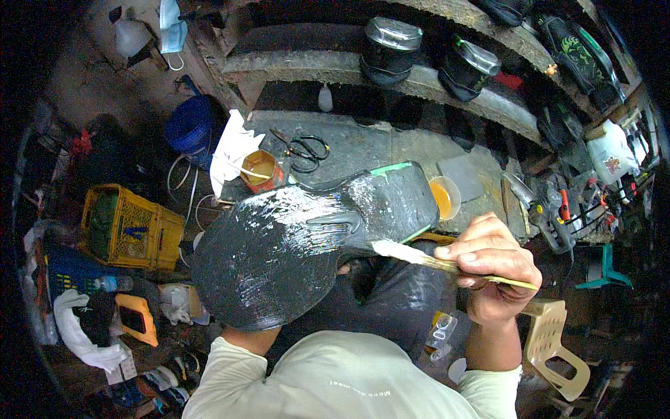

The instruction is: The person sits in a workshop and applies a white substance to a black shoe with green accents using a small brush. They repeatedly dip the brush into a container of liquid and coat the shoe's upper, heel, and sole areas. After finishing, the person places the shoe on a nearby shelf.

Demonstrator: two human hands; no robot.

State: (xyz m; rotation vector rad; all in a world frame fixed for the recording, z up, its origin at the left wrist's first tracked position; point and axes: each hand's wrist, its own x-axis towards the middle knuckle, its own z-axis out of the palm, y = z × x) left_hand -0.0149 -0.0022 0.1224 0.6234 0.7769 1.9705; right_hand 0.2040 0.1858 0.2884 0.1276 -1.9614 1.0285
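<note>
A large black moulded piece (262, 272), streaked with white, with a rounded end at left and a green-edged squarer end at right, is held above my lap. My left hand (343, 269) is mostly hidden beneath it, a bit of finger showing at its lower edge as it grips the piece. My right hand (492, 262) is closed on a paintbrush (419, 255), whose white-coated bristles touch the piece near its narrow middle. Behind it are a tin of amber liquid (262, 166) with a stick in it, a cup of orange liquid (440, 199) and scissors (305, 150).
Concrete shelves (279, 66) with black items and metal tins (393, 33) rise behind the worktop (363, 143). At left are a blue bucket (183, 122) and yellow crate (157, 234); at right, several tools (537, 209), a teal stool (600, 276) and a beige plastic chair (548, 342).
</note>
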